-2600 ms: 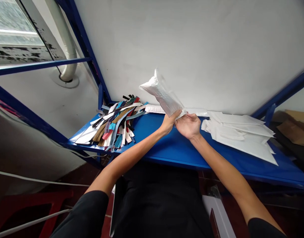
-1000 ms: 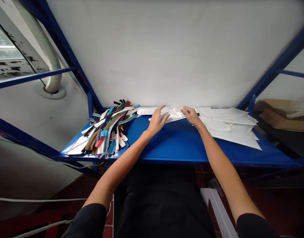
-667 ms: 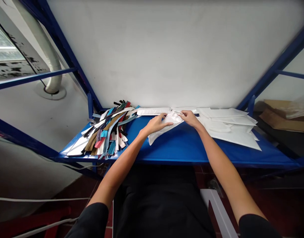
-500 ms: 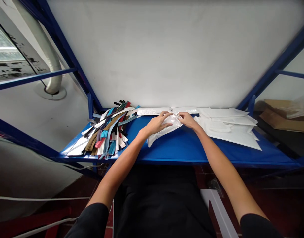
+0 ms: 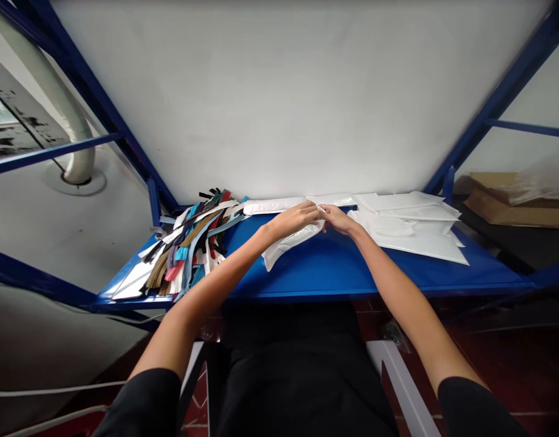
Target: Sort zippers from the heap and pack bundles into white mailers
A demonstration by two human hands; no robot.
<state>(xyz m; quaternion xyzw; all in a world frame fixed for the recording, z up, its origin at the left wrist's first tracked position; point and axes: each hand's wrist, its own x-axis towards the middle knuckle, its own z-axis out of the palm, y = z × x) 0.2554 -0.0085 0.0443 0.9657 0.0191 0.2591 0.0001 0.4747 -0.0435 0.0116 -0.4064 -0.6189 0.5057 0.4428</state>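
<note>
A white plastic bag (image 5: 286, 244) hangs slantwise over the middle of the blue table (image 5: 306, 276), its lower end pointing left. My left hand (image 5: 300, 218) is closed round its top edge, fingers curled over it. My right hand (image 5: 336, 218) pinches the bag's right end, close beside the left fingertips. Behind my hands, flat white packets (image 5: 274, 205) lie along the back edge. On the left sits a heap of zippers (image 5: 188, 243) in many colours. What is inside the bag cannot be made out.
Flat white bags (image 5: 411, 224) are piled on the table's right part. Blue frame posts rise at both sides in front of a pale wall. An open cardboard box (image 5: 516, 206) stands at the far right. White chair arms (image 5: 400, 382) flank my lap.
My left fingers have closed over the bag's top, where they were more spread before. The view has shifted slightly, and both hands remain close together on the bag.
</note>
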